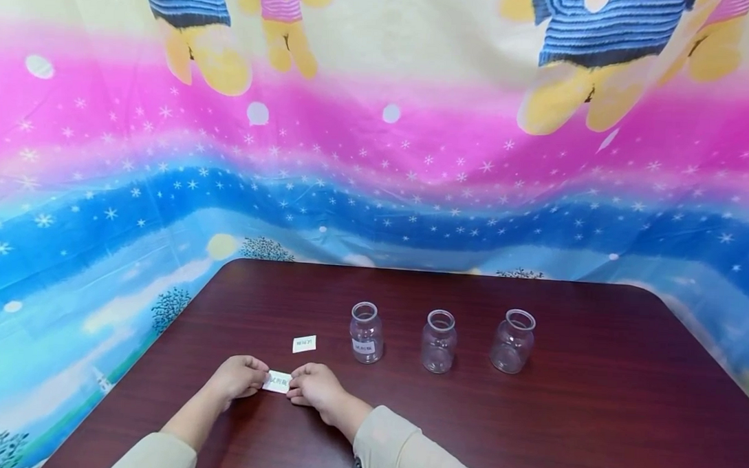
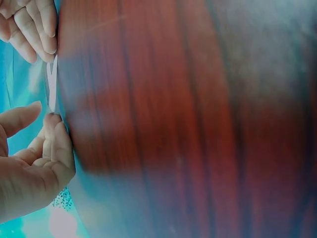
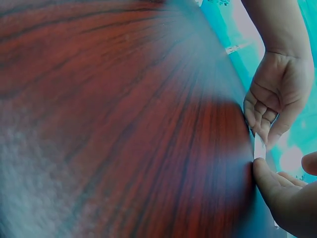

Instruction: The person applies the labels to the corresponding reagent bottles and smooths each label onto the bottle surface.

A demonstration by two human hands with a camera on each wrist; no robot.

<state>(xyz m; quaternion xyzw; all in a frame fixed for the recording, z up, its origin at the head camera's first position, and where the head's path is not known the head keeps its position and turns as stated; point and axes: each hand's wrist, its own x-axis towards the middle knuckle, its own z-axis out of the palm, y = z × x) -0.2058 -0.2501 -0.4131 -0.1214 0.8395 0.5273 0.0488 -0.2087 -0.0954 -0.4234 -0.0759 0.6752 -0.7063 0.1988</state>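
Note:
A small white paper label point(image 1: 278, 381) printed with dark characters is held between both hands low in the head view. My left hand point(image 1: 241, 377) pinches its left edge, and my right hand point(image 1: 319, 390) pinches the right edge. From the left wrist, the label point(image 2: 52, 84) appears edge-on as a thin white V. One digit point(image 2: 22, 118) of the left hand stands apart from the others there. A second printed label point(image 1: 304, 344) lies on the table just beyond the hands. Beyond my right hand stands a clear glass jar point(image 1: 365, 323) with a white label on its front.
Two more clear glass jars, a middle one point(image 1: 439, 343) and a right one point(image 1: 513, 342), stand upright and lidless in the row. The dark reddish-brown table point(image 1: 560, 426) has rounded far corners. A colourful printed curtain point(image 1: 383, 158) hangs behind it.

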